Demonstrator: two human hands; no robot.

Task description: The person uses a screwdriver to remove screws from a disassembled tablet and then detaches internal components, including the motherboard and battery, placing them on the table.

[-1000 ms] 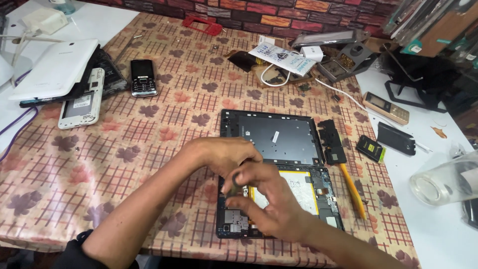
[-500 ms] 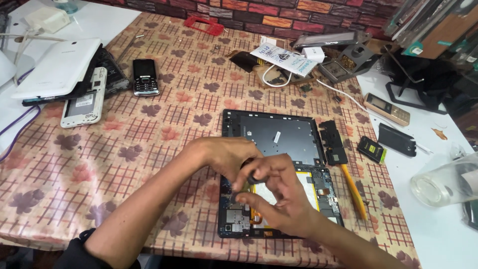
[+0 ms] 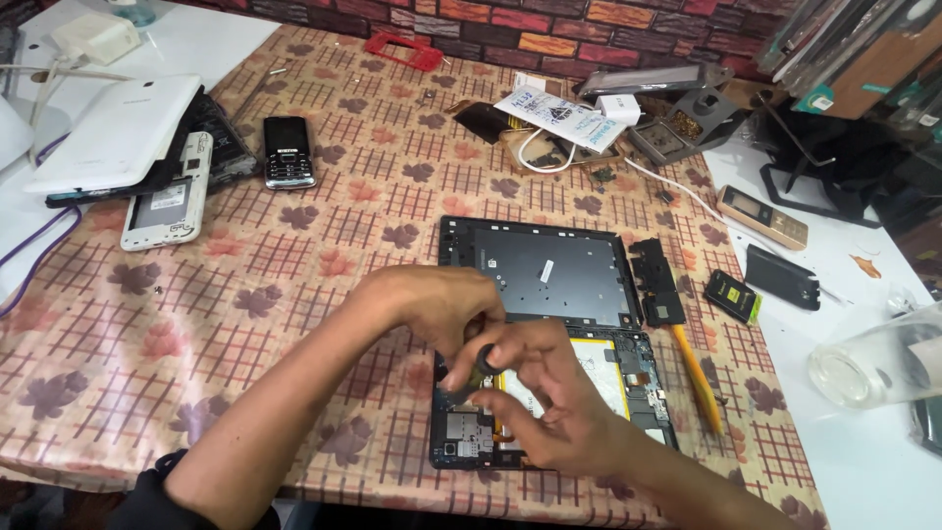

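Both hands are bunched together low and centre in the frame, over an opened tablet [image 3: 549, 334] lying on the counter [image 3: 324, 245]. The left hand [image 3: 437, 309] and right hand [image 3: 545, 397] pinch a small dark part [image 3: 483, 359] between their fingertips; can't tell what it is. An orange-handled tool [image 3: 699, 378] lies just right of the tablet.

Your left hand [image 3: 437, 309] and right hand [image 3: 545, 397] meet over the opened tablet [image 3: 628, 378], fingertips pinching a small dark part [image 3: 483, 359] between them. Just beyond that pinch lies the detached black back panel [image 3: 540, 270]. To its right, beside the tablet's edge, rests an orange-handled screwdriver [image 3: 699, 378] on the patterned tablecloth [image 3: 294, 255].
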